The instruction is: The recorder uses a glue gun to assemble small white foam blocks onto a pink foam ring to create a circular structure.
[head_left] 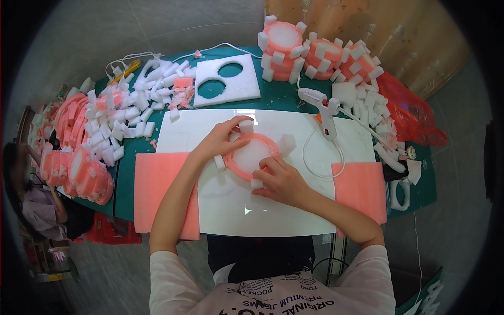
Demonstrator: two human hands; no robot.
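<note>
A round pink foam ring [231, 160] with a white foam disc [253, 155] inside it lies on the white board [231, 218] in front of me. Small white foam blocks stick out around its rim. My left hand [224, 140] grips the ring at its upper left, fingers around a white block [245, 126] and the thumb across the rim. At the lower right, my right hand [281, 181] has bent fingers pressed on a white foam block [256, 184] against the ring. A white glue gun [321, 105] rests beyond, to the right.
Loose white foam blocks [139, 115] are heaped at the far left, near stacked pink foam rings [79, 163]. A white foam sheet [236, 86] with two round holes lies behind the board. Finished-looking ring stacks [283, 52] stand far right, beside a red bag [404, 107]. Another person [47, 210] sits left.
</note>
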